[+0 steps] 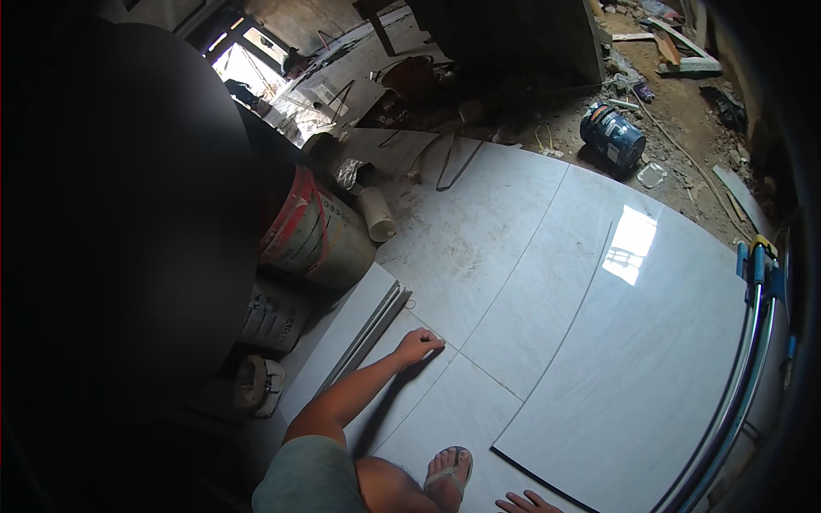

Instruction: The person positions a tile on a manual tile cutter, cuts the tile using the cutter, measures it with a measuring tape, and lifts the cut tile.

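**Ana:** While the camera looks down at the floor, where do the person's hands sit?

**Ben:** The left hand point(419, 346) is stretched out, its grip pressed together with fingers curled and knuckles down on a laid floor tile point(466, 248), right at the joint where several tiles meet. It pinches nothing that I can make out.

**Ana:** And the other one?

**Ben:** Only the fingertips of the right hand point(523, 503) show at the bottom edge. They look spread and flat on the floor, just beside the near corner of a large glossy tile point(633, 359) that lies loose over the laid ones. How the rest of that grip stands, I cannot tell.

**Ana:** What lies near?

**Ben:** A foot in a sandal point(449, 474) is planted between the two hands. Left of the outstretched arm, a stack of tiles point(359, 329) lies along the floor, and behind it a red-smeared bucket point(312, 235) tilts, with a white pipe piece point(376, 214) just beside it.

**Ana:** Farther off?

**Ben:** A blue paint can point(612, 135) lies on its side on the rubble beyond the tiles. At the right edge, a long blue-and-metal tool point(753, 342) runs along the glossy tile's far side.
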Demonstrator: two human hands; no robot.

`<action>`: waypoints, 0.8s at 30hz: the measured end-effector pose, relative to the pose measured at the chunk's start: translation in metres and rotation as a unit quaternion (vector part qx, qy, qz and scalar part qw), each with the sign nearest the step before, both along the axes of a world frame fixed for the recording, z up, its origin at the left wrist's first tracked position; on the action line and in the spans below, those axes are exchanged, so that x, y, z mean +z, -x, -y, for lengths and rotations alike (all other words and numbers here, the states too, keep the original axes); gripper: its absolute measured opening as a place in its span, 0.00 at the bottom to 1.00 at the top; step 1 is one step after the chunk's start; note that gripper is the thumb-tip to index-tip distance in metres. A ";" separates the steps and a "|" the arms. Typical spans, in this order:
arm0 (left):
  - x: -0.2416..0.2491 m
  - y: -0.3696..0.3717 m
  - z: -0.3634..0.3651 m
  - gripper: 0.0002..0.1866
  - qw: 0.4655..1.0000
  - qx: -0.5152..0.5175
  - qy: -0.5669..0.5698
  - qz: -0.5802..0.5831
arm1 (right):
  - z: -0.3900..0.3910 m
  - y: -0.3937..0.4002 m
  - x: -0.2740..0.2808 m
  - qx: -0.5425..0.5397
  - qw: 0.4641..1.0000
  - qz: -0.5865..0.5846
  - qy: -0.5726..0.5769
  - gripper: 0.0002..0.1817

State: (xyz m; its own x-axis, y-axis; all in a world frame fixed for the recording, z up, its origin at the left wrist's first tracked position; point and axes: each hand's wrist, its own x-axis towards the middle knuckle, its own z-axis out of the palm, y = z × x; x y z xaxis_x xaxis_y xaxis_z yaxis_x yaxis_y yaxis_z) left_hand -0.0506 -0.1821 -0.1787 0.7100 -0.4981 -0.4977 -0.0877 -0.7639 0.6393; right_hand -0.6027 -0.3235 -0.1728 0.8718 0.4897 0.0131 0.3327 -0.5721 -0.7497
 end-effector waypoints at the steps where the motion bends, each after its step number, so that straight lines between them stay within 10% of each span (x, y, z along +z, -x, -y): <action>1: -0.001 0.001 0.001 0.20 1.000 0.003 -0.002 0.004 | 0.001 0.001 0.002 -0.003 1.000 0.001 0.000 0.28; 18: -0.045 0.000 -0.006 0.17 0.986 -0.007 0.024 0.164 | 0.003 -0.010 0.011 0.071 0.992 -0.026 0.097 0.33; 24: -0.068 -0.021 -0.018 0.16 0.990 -0.066 0.050 0.117 | -0.003 -0.007 0.000 0.074 0.993 -0.077 0.038 0.59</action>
